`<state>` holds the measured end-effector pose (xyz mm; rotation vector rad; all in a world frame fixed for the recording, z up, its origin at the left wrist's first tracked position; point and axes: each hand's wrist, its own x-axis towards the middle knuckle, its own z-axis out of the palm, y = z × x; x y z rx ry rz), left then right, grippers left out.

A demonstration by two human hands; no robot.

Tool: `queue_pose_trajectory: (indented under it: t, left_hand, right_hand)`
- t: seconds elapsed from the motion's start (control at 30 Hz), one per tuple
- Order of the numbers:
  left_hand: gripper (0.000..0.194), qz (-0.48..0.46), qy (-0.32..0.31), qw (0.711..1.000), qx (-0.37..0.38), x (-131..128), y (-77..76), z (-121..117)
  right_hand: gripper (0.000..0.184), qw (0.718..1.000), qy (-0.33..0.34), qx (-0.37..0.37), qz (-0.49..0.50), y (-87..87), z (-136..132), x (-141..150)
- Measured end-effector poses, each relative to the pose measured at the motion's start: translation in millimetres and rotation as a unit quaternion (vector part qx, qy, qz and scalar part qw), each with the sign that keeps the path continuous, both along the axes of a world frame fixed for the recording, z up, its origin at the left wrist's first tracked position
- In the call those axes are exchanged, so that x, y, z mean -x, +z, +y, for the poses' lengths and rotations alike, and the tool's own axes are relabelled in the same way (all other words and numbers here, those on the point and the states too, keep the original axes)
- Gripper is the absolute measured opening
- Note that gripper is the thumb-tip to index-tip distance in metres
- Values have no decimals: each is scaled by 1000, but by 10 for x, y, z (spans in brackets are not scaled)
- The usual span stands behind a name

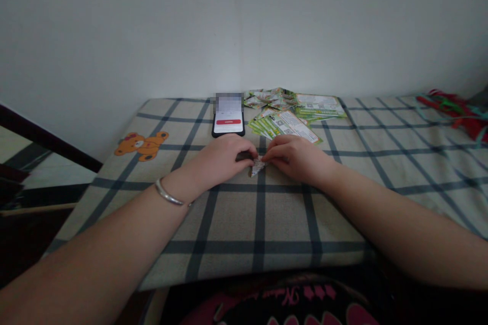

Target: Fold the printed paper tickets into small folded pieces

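A small folded piece of printed paper (257,166), whitish with fine text and pointed at its lower end, is pinched between my two hands just above or on the checked tablecloth. My left hand (224,157), with a silver bangle at the wrist, closes thumb and fingers on its left side. From the other side my right hand (295,157) grips the paper's right edge with thumb and forefinger. Just beyond my right hand lies a fanned stack of green and white printed leaflets (282,124). Fingers cover part of the folded paper.
Behind the hands a phone (229,126) lies screen up. Several folded green paper pieces (270,98) and more leaflets (320,104) sit near the wall. An orange bear figure (142,145) is at the left, red cloth or cord (457,111) at the far right of the tablecloth (236,218).
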<state>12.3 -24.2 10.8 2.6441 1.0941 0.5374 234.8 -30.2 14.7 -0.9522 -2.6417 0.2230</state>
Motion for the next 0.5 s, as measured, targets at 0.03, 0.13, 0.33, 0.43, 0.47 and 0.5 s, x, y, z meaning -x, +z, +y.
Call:
queue_pose_trajectory:
  t: [0.03, 0.13, 0.33, 0.43, 0.47, 0.5]
  left_hand:
    - [9, 3, -11, 1000, -5, 4, -4, 4]
    - [12, 20, -45, 998, -31, 6, -7, -13]
    - [20, 112, -30, 986, -119, -51, 51, -181]
    - [17, 134, -32, 982, -127, -52, 61, -189]
    - [16, 129, -35, 983, -125, -43, 55, -173]
    - [16, 119, -39, 985, -122, -32, 46, -151]
  right_hand:
    - [23, 1000, 0, 3, -1, -1, 5, 1]
    - [23, 1000, 1, 10, 2, -7, 17, 4]
    - [23, 1000, -6, -1, -8, 7, 5, 19]
    - [22, 1000, -10, -12, -23, 26, -27, 29]
    - [21, 999, -13, -14, -29, 30, -38, 32]
    - [21, 999, -16, -16, -37, 33, -49, 34]
